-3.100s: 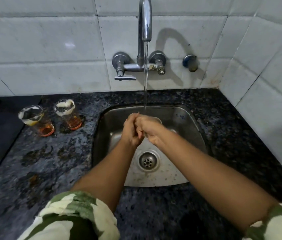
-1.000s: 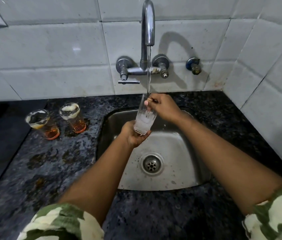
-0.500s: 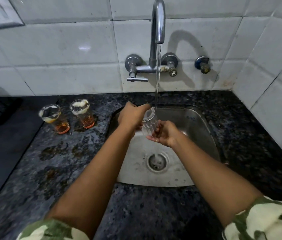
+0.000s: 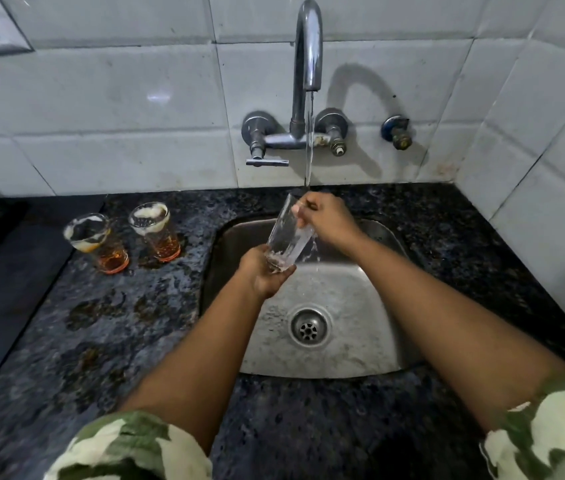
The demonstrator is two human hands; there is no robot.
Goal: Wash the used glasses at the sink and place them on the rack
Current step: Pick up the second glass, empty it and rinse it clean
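Left hand (image 4: pixel 264 276) grips clear glass (image 4: pixel 286 237) base, right hand (image 4: pixel 328 221) pinches rim under tap (image 4: pixel 306 46); two dirty glasses (image 4: pixel 95 242) (image 4: pixel 154 230) on counter (image 4: pixel 101 341).

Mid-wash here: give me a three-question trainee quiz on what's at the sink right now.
1. True or false: water is running from the tap.
2. How many used glasses wait on the counter?
3. Which hand holds the base of the glass over the sink? A) left B) right

Key:
1. True.
2. Two: near glass, far glass.
3. A: left hand holds the base; right hand pinches the rim.
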